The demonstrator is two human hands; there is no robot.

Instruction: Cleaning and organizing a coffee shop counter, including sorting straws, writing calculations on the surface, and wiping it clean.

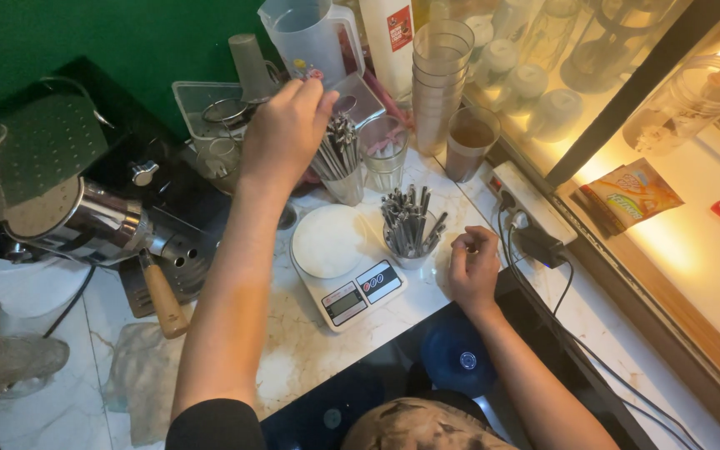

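Observation:
My left hand [287, 129] reaches far over the counter, its fingertips pinched at the tops of the metal straws [339, 150] that stand in a clear cup [347, 187]. My right hand [474, 268] rests on the marble counter [310, 350] with its fingers curled, holding nothing that I can see, just right of a second cup of dark metal straws [410, 225]. A white kitchen scale [339, 258] with a round platform sits between my arms.
A steel espresso machine [85, 221] with a wooden-handled portafilter [162, 296] stands at left. Behind are a clear jug [306, 37], stacked plastic cups [442, 67], a glass of brown liquid [468, 142], a power strip [531, 204] and a lit glass display case [668, 167].

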